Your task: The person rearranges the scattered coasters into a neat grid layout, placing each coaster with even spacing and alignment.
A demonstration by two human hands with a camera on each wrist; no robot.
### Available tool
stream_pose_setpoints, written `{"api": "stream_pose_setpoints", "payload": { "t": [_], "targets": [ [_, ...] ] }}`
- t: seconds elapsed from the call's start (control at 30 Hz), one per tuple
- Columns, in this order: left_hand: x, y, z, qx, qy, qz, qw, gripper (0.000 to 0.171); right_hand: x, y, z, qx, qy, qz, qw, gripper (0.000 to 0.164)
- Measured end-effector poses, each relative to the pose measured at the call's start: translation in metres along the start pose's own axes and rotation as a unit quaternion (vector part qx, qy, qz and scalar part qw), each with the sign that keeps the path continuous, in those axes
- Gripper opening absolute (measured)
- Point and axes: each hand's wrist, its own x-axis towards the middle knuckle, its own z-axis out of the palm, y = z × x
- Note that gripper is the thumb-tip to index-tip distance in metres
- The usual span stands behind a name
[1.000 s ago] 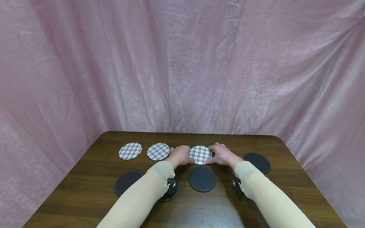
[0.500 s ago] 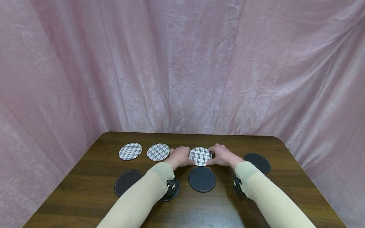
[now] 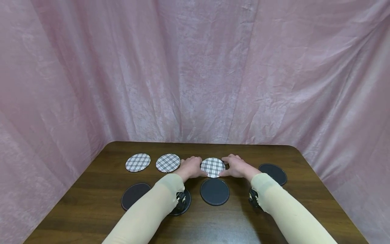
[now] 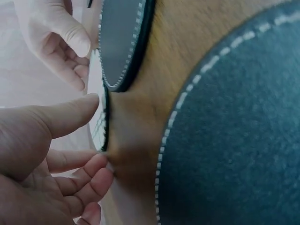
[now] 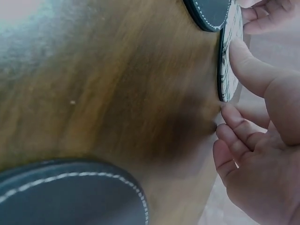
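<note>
A round coaster [image 3: 213,167] with a black-and-white plaid face lies in the middle of the far row, between the two hands. My left hand [image 3: 191,167] holds its left edge, with thumb and fingertips at the rim. At the opposite edge, my right hand [image 3: 237,166] holds it with the thumb on the near side and the index finger farther back. In the right wrist view the right thumb [image 5: 248,68] overlaps the plaid face. Just nearer to me lies a black coaster [image 3: 214,191] with pale stitching, close to the plaid one's edge.
Two more plaid coasters [image 3: 138,162] [image 3: 168,163] lie left in the far row. A black coaster [image 3: 273,174] is beyond the right forearm. Two others [image 3: 134,195] [image 3: 186,206] lie by the left arm, one partly hidden. A pink curtain [image 3: 195,67] hangs behind the wooden table [image 3: 76,203].
Since a second ago the plaid coaster between the hands has shifted slightly toward me, nearer the black one. Both hands stay almost in place. The head view has shifted very slightly.
</note>
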Motion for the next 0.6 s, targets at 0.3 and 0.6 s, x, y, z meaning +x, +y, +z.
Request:
{"api": "stream_pose_setpoints", "payload": {
  "t": [0.3, 0.6],
  "targets": [
    [-0.004, 0.008, -0.003, 0.011, 0.029, 0.033, 0.999, 0.064, -0.032, 0.008, -0.009, -0.016, 0.059, -0.004, 0.998, 0.091],
    [-0.02, 0.027, -0.01, -0.002, 0.022, 0.057, 0.9981, 0.075, -0.072, 0.015, -0.015, -0.051, 0.088, -0.011, 0.995, 0.097]
  ]
}}
